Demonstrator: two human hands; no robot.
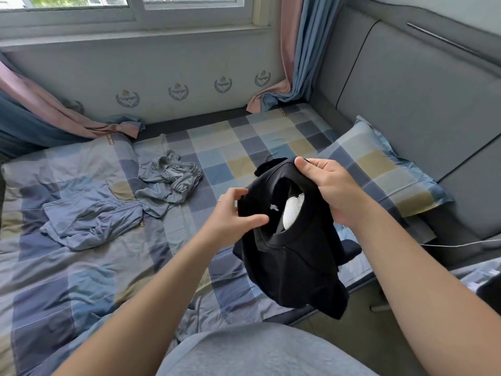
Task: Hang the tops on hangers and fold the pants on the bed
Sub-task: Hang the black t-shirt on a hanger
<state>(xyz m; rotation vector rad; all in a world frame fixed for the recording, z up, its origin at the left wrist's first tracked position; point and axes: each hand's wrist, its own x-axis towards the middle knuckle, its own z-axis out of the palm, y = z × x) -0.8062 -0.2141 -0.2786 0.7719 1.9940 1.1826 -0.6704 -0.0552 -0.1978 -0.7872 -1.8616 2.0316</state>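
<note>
Right grip (pixel 329 187) is clamped on the black top (pixel 292 270) near the collar, and the left grip (pixel 234 213) is pinching its edge. It's held up over the checked bed (pixel 244 142). Crumpled blue-grey pants (pixel 169 179) lie on the sheet, with a pillow (pixel 379 172) by the grey headboard (pixel 406 90) and curtains (pixel 295 63) at the window (pixel 135 12).

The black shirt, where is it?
In the head view, the black shirt hangs right of centre above the bed, gripped by the left hand and right hand, beside the checked pillow.
</note>
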